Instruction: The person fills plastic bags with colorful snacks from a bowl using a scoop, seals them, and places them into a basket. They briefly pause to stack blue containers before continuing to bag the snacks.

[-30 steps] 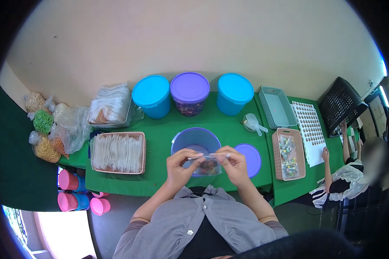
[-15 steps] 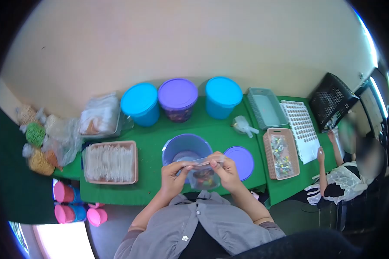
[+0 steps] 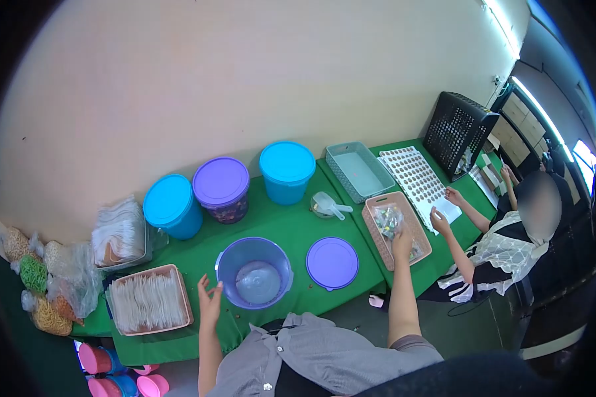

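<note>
My right hand (image 3: 401, 243) reaches into the pink basket (image 3: 422, 233) on the right, its fingers closed on a clear plastic packet (image 3: 387, 218) with small colourful pieces inside. Other packets lie beneath, partly covered by the hand. My left hand (image 3: 210, 299) is open and holds nothing, its fingers apart just left of the purple tub (image 3: 226, 264). That tub stands uncovered, and only its pale bottom shows inside. Its round purple lid (image 3: 332, 263) lies flat on the green cloth to the right.
Two blue lidded tubs (image 3: 287, 171) and a purple one (image 3: 221, 188) line the wall. A scoop (image 3: 334, 206) rests on a small container. At left stands a basket of flat packets (image 3: 153, 301). A co-worker (image 3: 490, 255) handles a sticker sheet (image 3: 414, 182) near a black crate (image 3: 458, 135).
My right hand has carried the packet from in front of my chest to the pink basket. My left hand has let go and moved left. The view has turned right.
</note>
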Tool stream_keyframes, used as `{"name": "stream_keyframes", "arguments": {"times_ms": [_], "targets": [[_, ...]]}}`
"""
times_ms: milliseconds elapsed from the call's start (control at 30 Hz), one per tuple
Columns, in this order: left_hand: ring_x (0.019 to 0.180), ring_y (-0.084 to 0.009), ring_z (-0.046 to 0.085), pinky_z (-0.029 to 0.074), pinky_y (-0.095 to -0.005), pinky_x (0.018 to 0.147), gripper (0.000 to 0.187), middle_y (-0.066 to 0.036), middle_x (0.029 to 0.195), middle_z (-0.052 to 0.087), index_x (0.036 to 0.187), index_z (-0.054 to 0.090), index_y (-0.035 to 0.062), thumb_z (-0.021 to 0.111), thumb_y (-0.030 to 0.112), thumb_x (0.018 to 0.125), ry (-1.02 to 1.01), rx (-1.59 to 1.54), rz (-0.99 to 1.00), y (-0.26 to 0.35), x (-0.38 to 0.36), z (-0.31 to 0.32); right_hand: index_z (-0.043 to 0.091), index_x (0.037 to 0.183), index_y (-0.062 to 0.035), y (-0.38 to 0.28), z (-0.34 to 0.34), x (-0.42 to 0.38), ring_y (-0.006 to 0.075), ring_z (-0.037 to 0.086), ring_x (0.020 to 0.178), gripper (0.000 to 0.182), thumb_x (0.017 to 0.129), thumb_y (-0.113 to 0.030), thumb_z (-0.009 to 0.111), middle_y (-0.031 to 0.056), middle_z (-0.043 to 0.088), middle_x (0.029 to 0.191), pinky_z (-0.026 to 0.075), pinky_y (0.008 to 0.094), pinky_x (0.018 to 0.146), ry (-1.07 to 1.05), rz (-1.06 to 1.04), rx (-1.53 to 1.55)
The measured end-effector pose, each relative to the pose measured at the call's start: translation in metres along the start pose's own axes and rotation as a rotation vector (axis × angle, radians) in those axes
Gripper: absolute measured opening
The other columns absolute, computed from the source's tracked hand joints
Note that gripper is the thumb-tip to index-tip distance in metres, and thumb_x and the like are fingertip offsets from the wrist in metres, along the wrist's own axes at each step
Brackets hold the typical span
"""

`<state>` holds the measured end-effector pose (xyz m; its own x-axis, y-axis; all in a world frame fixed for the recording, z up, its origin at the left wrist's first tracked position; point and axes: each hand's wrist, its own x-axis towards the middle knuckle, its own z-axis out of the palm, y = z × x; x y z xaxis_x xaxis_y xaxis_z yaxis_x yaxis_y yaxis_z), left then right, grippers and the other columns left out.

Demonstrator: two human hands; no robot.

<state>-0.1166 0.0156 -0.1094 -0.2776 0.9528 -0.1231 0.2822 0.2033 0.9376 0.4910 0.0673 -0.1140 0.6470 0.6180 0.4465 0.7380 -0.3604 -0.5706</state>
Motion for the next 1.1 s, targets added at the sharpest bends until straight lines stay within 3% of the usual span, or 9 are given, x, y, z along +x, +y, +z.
{"name": "stream_keyframes", "arguments": {"times_ms": [67, 267, 333, 400, 633, 733, 833, 900, 1100], "targets": [[0.115, -0.0313, 0.051, 0.045, -0.0413, 0.094, 0.068, -0.023, 0.141, 0.036, 0.142, 0.031, 0.0059, 0.065, 0.033, 0.089, -0.077, -0.17, -0.084, 0.006, 0.0, 0.014, 0.045, 0.134, 0.0036, 0.013, 0.006, -0.014, 0.0429, 0.056, 0.104, 0.049, 0.091, -0.019, 0.053, 0.0287, 0.056, 0.118, 0.042, 0.0513, 0.093, -0.606, -0.022, -0.32], [0.122, -0.028, 0.05, 0.039, -0.0373, 0.102, 0.052, -0.02, 0.136, 0.047, 0.143, 0.032, 0.0085, 0.05, 0.018, 0.096, -0.047, -0.129, 0.121, -0.001, 0.001, 0.043, 0.048, 0.129, 0.0006, -0.05, 0.017, -0.063, 0.0473, 0.044, 0.117, 0.051, 0.08, -0.007, 0.062, 0.0317, 0.041, 0.131, 0.038, 0.051, 0.099, -0.044, -0.175, -0.272], [0.124, -0.0284, 0.049, 0.037, -0.0373, 0.103, 0.049, -0.019, 0.135, 0.048, 0.143, 0.033, 0.0075, 0.046, 0.015, 0.097, -0.038, -0.068, 0.094, 0.004, -0.001, 0.045, 0.052, 0.122, 0.0007, -0.065, 0.024, -0.077, 0.0461, 0.043, 0.117, 0.043, 0.08, -0.004, 0.059, 0.0297, 0.045, 0.126, 0.036, 0.0504, 0.1, -0.074, -0.234, -0.232], [0.124, -0.0296, 0.048, 0.035, -0.0381, 0.106, 0.043, -0.019, 0.133, 0.05, 0.14, 0.035, 0.0029, 0.041, 0.013, 0.098, -0.018, -0.063, 0.092, 0.007, -0.001, 0.047, 0.044, 0.134, -0.0017, -0.065, 0.043, -0.088, 0.0459, 0.034, 0.128, 0.063, 0.079, -0.017, 0.07, 0.0288, 0.036, 0.137, 0.031, 0.0527, 0.105, -0.547, -0.253, 0.004], [0.121, -0.0287, 0.051, 0.037, -0.0375, 0.103, 0.041, -0.019, 0.13, 0.052, 0.136, 0.039, 0.0029, 0.042, 0.016, 0.097, 0.024, -0.144, 0.096, 0.006, -0.004, 0.054, 0.015, 0.151, -0.0101, -0.072, 0.06, -0.123, 0.0419, 0.008, 0.143, 0.122, 0.059, -0.049, 0.085, 0.0255, 0.006, 0.154, 0.016, 0.0564, 0.112, -0.693, -0.116, -0.37], [0.118, -0.0287, 0.053, 0.038, -0.0377, 0.101, 0.039, -0.019, 0.127, 0.054, 0.134, 0.041, 0.0027, 0.042, 0.016, 0.097, 0.043, -0.129, 0.069, 0.017, -0.004, 0.055, 0.019, 0.15, -0.0104, -0.082, 0.059, -0.126, 0.0419, 0.01, 0.142, 0.11, 0.066, -0.04, 0.084, 0.025, 0.008, 0.154, 0.017, 0.0557, 0.112, -0.696, -0.099, -0.343], [0.116, -0.0293, 0.054, 0.039, -0.0382, 0.1, 0.039, -0.019, 0.123, 0.057, 0.133, 0.043, 0.0027, 0.041, 0.023, 0.099, 0.067, -0.099, 0.079, 0.02, -0.002, 0.056, 0.034, 0.144, -0.0088, -0.087, 0.061, -0.129, 0.0444, 0.021, 0.138, 0.087, 0.073, -0.03, 0.079, 0.0253, 0.022, 0.149, 0.023, 0.0557, 0.109, -0.364, -0.277, -0.375], [0.124, -0.0279, 0.047, 0.034, -0.0376, 0.105, 0.048, -0.019, 0.132, 0.051, 0.137, 0.039, 0.0025, 0.039, 0.034, 0.101, 0.028, -0.108, 0.033, 0.018, 0.0, 0.055, 0.049, 0.131, -0.0051, -0.091, 0.063, -0.139, 0.0421, 0.04, 0.125, 0.058, 0.079, -0.016, 0.072, 0.0224, 0.044, 0.134, 0.036, 0.0497, 0.102, -0.465, -0.546, -0.109], [0.096, -0.0259, 0.062, 0.048, -0.0352, 0.086, 0.042, -0.016, 0.108, 0.064, 0.12, 0.056, 0.0015, 0.046, 0.037, 0.099, 0.129, -0.008, -0.029, -0.031, -0.006, 0.019, 0.06, 0.113, 0.0, -0.103, 0.055, -0.217, 0.0329, 0.055, 0.107, 0.032, 0.081, -0.003, 0.063, 0.0166, 0.059, 0.112, 0.047, 0.0389, 0.089, -0.859, -0.849, 0.229]]}}
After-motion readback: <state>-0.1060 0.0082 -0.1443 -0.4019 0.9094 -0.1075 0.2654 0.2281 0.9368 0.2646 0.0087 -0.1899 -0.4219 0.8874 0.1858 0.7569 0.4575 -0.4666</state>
